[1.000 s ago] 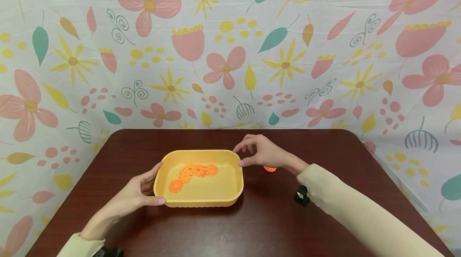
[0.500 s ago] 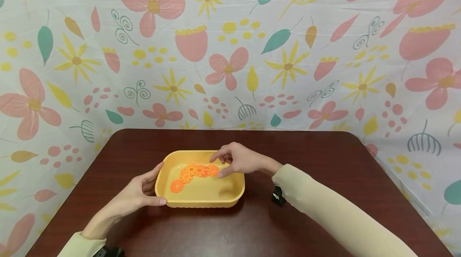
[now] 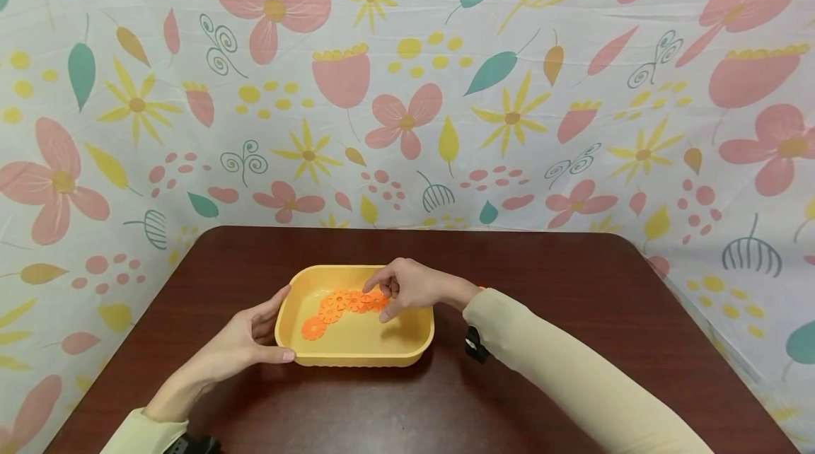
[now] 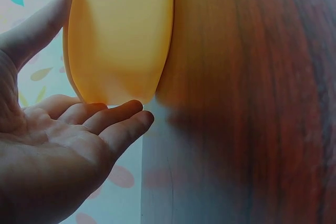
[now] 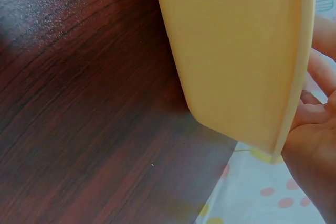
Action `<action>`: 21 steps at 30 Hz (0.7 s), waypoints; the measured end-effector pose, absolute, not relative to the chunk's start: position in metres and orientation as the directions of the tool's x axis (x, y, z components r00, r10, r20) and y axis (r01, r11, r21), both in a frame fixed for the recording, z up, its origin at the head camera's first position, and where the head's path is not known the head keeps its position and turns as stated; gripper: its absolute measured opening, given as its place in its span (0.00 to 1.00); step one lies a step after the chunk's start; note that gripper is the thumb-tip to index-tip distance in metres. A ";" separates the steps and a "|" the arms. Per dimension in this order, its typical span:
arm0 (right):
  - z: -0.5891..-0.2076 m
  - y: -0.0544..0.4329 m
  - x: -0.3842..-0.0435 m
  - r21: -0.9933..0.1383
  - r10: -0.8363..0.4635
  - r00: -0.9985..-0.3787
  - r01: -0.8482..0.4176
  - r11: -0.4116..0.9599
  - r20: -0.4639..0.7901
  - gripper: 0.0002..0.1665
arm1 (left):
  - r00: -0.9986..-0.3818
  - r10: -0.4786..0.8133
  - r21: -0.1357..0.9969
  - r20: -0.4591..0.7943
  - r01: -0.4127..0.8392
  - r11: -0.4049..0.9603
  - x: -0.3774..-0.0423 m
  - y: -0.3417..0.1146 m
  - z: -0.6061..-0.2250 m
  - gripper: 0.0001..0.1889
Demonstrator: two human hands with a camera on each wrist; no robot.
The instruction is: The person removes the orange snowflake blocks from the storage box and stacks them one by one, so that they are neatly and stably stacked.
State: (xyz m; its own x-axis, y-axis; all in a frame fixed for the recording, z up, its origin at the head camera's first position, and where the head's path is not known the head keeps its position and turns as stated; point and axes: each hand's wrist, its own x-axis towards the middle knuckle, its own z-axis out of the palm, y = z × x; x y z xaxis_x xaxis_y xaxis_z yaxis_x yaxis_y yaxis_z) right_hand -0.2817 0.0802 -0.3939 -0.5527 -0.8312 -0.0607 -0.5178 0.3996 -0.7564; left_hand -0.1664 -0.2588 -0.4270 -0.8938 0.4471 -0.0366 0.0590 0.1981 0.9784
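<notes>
Several notched orange flower discs (image 3: 330, 311) lie in a loose, overlapping chain inside the yellow plastic tray (image 3: 366, 341), running from near its near-left corner up toward its far wall and then along it toward the right. That tray sits on the dark wood-grain surface (image 3: 356, 408), left of the middle, well apart from the left edge and nearer to the far edge. At the tray's left end the left hand (image 3: 240, 346) has its grip grasping the tray, the thumb at the near-left corner of the rim and the other fingers against the end wall. Over the tray's right half the right hand (image 3: 412, 286) reaches in past the rim, its grip released: thumb and index finger stand apart above the rightmost discs, while the tray's wall hides the fingertips from the right wrist camera. Pale sleeves (image 3: 573, 376) cover both forearms, and a black wrist device (image 3: 475, 344) shows by the right cuff. Behind the surface's far edge hangs a floral-print cloth (image 3: 407, 121).
</notes>
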 end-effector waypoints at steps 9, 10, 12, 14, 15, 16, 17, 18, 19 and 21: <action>-0.397 0.073 -0.287 -0.691 -0.819 -0.562 -0.548 0.472 -0.114 0.30 | -0.898 0.437 0.978 -0.051 0.044 0.206 -0.167 -0.259 -0.428 0.57; -0.397 0.072 -0.288 -0.681 -0.817 -0.564 -0.553 0.480 -0.118 0.30 | -0.898 0.438 0.977 -0.048 0.048 0.206 -0.167 -0.259 -0.428 0.57; -0.398 0.071 -0.289 -0.664 -0.814 -0.567 -0.561 0.495 -0.127 0.30 | -0.897 0.441 0.977 -0.040 0.058 0.206 -0.166 -0.259 -0.428 0.56; -0.399 0.070 -0.290 -0.653 -0.812 -0.568 -0.565 0.504 -0.135 0.31 | -0.895 0.446 0.976 -0.032 0.068 0.206 -0.166 -0.259 -0.428 0.56; -0.400 0.070 -0.291 -0.648 -0.811 -0.568 -0.567 0.508 -0.139 0.31 | -0.895 0.446 0.976 -0.032 0.068 0.206 -0.166 -0.259 -0.428 0.56; -0.400 0.070 -0.291 -0.645 -0.812 -0.567 -0.570 0.509 -0.139 0.31 | -0.896 0.442 0.977 -0.035 0.063 0.205 -0.166 -0.259 -0.428 0.56; -0.400 0.070 -0.292 -0.639 -0.812 -0.566 -0.574 0.512 -0.143 0.31 | -0.896 0.442 0.977 -0.037 0.060 0.204 -0.167 -0.259 -0.428 0.56; -0.400 0.069 -0.292 -0.633 -0.813 -0.564 -0.579 0.514 -0.145 0.31 | -0.897 0.440 0.978 -0.041 0.055 0.203 -0.167 -0.259 -0.429 0.56; -0.400 0.069 -0.292 -0.628 -0.815 -0.561 -0.584 0.515 -0.146 0.32 | -0.896 0.442 0.978 -0.042 0.053 0.202 -0.167 -0.259 -0.429 0.56; -0.399 0.069 -0.292 -0.615 -0.817 -0.558 -0.595 0.517 -0.147 0.32 | -0.896 0.441 0.979 -0.048 0.045 0.198 -0.168 -0.259 -0.430 0.57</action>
